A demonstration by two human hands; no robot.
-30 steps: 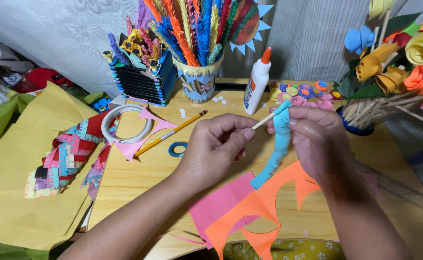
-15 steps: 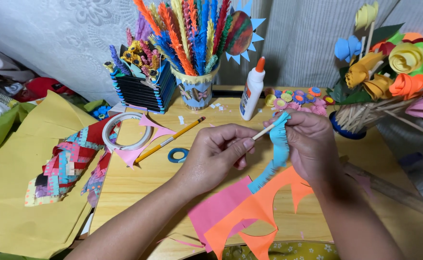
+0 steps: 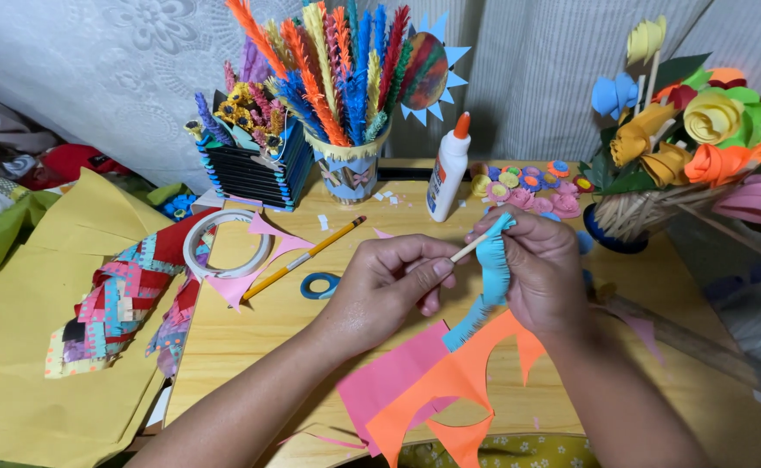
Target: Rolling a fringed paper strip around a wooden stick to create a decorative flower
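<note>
Item: fringed light-blue paper strip (image 3: 493, 277), wound round a thin wooden stick (image 3: 471, 248), above the wooden tabletop (image 3: 250, 334). Right hand (image 3: 541, 277): grip closed on strip and stick. Left hand (image 3: 389, 290): fingertips pinched on the stick's near end. Best kept taut, turns overlapping evenly. White glue bottle (image 3: 447, 170) beyond the stick; orange cut paper (image 3: 463, 381) below it.

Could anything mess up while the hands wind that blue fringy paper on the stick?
The blue strip hangs loose below the right hand, so it might unwind or tear. The left hand pinches the thin stick only near its end; it could slip. The dangling tail could also catch on the orange paper.
</note>
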